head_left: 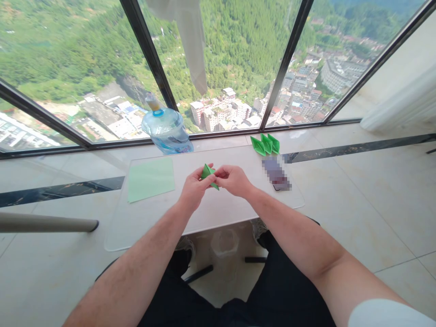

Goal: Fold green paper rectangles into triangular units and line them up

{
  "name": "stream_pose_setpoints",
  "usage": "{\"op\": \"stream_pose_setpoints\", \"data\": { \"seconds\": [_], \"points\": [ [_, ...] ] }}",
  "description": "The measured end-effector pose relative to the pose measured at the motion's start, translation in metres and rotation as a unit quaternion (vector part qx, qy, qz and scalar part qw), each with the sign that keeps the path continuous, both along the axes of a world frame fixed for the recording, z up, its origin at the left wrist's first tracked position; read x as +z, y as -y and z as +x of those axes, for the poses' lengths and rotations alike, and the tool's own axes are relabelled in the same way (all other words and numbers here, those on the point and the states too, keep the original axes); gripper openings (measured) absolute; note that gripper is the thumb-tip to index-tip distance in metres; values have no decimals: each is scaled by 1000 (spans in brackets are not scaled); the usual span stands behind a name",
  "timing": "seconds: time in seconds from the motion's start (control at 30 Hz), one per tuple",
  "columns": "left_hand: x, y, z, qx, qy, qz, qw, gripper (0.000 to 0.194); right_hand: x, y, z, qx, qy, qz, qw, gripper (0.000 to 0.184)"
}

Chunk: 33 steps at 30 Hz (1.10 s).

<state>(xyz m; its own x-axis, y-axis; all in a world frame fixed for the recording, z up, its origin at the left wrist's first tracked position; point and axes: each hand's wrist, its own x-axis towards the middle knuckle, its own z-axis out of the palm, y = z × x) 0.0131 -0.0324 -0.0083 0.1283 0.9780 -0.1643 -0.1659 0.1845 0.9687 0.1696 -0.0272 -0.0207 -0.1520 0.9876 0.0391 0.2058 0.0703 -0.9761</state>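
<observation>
Head view: a wide window (245, 59) with dark frame bars spans the top, with wooded slopes and buildings beyond the glass. Pale tiled floor (368, 195), crossed by dark marbled bands, surrounds the work area. One low white table (218, 206) with rounded corners is positioned in front of the person, its near edge above the dark-clad legs (289, 281). Between the table and the window stands a clear blue water jug (166, 129). Flat on the left part of the tabletop lies a light green sheet (151, 179).

Both hands are located over the middle of the table. Left hand (193, 187): closed, thumb and fingers gripping the folded green paper from its left and near sides. Right hand (235, 180): fingers curled, thumb and fingertips pinched together on the paper's right edge; the exact contact of each finger is too small to tell.

Near the right edge of the table lies a phone-shaped object (275, 172), obscured by pixelation. Just beyond it, three folded green pieces (265, 144) sit side by side at the far right corner. Smallest item: the folded green paper (208, 170), pointed at the top and held between the two hands.
</observation>
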Motion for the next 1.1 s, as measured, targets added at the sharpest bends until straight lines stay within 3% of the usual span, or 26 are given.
{"op": "stream_pose_setpoints", "data": {
  "seconds": [0.27, 0.67, 0.9, 1.0, 1.1],
  "points": [
    [-4, 0, -1, -15, 12, -23, 1000, 62, 1, 2, -2, 16, -15, 1, 1000, 16],
    [2, 2, -1, -58, 41, -17, 997, 54, 8, 2, -1, 72, -91, -71, 991, 20],
    [-1, 1, 1, -37, 9, 6, 999, 47, 4, 1, -3, 64, -89, -77, 991, 17],
    [-2, 0, 1, -35, 14, 0, 999, 49, 1, 1, -3, 52, -57, -53, 996, 18],
    [-3, 0, 1, -24, -34, 26, 999, 50, 2, 5, -4, 6, 61, 26, 998, 20]
  ]
}}
